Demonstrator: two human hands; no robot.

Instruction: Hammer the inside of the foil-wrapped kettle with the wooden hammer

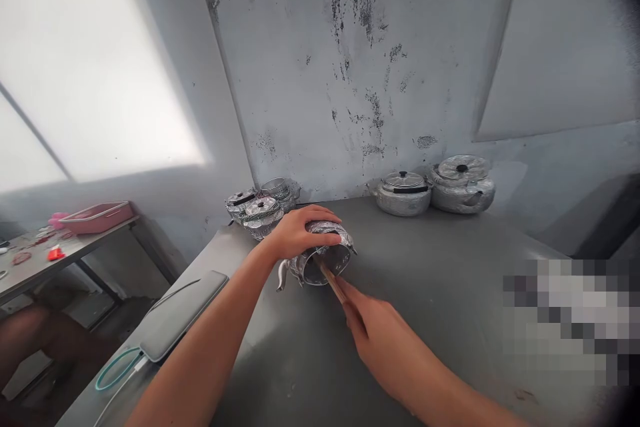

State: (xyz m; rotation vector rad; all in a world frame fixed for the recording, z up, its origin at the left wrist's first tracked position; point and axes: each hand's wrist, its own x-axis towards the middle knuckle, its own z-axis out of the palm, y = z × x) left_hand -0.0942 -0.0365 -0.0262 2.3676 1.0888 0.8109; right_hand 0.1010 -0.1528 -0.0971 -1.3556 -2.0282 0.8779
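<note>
The left hand (295,232) wraps its fingers over a silver kettle (320,255) lying on its side on the counter (450,293). The right hand (377,333) grips a wooden stick (330,282) poked into the kettle's opening.

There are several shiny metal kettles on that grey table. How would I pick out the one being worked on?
Start at the grey table below the stained wall, then look to its middle. The kettle there lies on its side under the left hand, while the right hand pokes a wooden stick into its open mouth. The other kettles stand upright with lids on, along the wall.
</note>
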